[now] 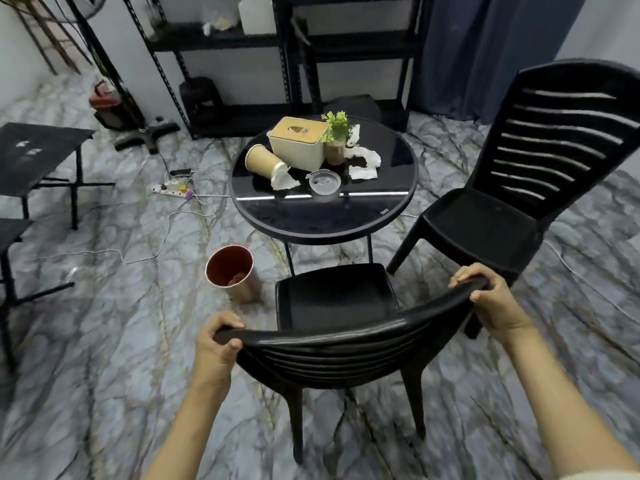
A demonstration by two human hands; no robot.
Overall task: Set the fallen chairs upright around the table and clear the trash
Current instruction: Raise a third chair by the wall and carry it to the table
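Observation:
A black plastic chair (334, 301) stands upright on its legs in front of me, its seat facing the round black table (311, 223). My left hand (216, 346) grips the left end of its top rail, and my right hand (491, 299) grips the right end. A second black chair (502, 223) stands upright to the right of the table. On the table lie a tipped paper cup (263, 160), crumpled white tissues (363, 162) and a torn paper scrap (284, 180).
The table also holds a cream tissue box (298, 142), a small potted plant (336, 138) and a glass ashtray (325, 183). A copper bin (230, 271) stands left of the chair. A power strip (171, 190) with cables lies on the floor; black stands at left, shelving behind.

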